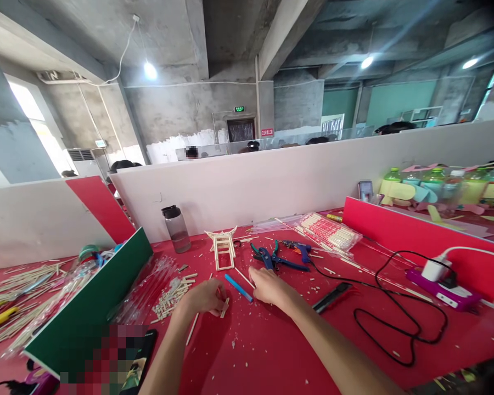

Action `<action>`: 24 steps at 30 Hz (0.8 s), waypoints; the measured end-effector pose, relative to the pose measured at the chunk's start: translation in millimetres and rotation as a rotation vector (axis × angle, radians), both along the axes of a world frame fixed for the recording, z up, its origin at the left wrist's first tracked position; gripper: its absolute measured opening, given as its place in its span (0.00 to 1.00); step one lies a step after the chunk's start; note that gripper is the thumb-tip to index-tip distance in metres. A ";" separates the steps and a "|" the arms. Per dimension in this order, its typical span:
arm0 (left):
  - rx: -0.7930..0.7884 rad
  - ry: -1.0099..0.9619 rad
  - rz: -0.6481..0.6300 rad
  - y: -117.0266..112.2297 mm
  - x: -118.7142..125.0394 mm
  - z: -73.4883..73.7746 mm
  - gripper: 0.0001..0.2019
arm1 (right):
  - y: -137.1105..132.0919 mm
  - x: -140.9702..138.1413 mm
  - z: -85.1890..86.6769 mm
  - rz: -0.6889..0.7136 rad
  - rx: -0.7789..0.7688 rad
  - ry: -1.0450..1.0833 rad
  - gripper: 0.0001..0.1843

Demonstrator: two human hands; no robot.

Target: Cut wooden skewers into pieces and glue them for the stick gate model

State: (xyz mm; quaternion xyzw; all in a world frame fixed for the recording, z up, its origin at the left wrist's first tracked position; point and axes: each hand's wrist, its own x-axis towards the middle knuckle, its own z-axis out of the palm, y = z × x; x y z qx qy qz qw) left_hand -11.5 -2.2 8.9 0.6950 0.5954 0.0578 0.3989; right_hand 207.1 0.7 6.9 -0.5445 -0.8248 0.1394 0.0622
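Observation:
My left hand (203, 298) is closed with its fingertips round short pale wooden sticks (224, 308), low over the red tabletop. A longer wooden stick (192, 329) lies beneath that hand. My right hand (269, 284) is closed in a pinch on a thin wooden stick (243, 276) that slants up to the left. Between the hands lies a blue marker (239, 288). Just beyond them stands a small chair-like frame of sticks (224, 252). A heap of short cut stick pieces (173, 296) lies left of my left hand.
Blue-handled cutters (267, 258), a glue gun (300, 249) and a black-handled tool (332, 296) lie to the right. Bagged sticks (329, 233) sit behind. A black cable (414, 318) loops toward the purple power strip (444, 291). A bottle (176, 230) and green divider (94, 302) stand left.

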 end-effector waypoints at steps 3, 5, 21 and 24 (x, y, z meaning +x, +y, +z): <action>0.042 0.086 0.020 -1.1 -4.8 7.2 0.08 | 2.2 1.1 -2.3 -0.001 -0.008 0.022 0.20; 0.161 0.239 0.059 -1.9 -10.1 12.9 0.07 | 5.0 2.7 -4.9 -0.003 -0.015 0.042 0.19; 0.309 0.481 0.226 7.1 -31.8 3.3 0.09 | 23.4 17.6 -11.2 0.012 -0.079 0.255 0.15; 0.311 0.504 0.258 7.9 -39.4 2.8 0.09 | 27.1 19.8 -11.3 0.025 -0.032 0.343 0.14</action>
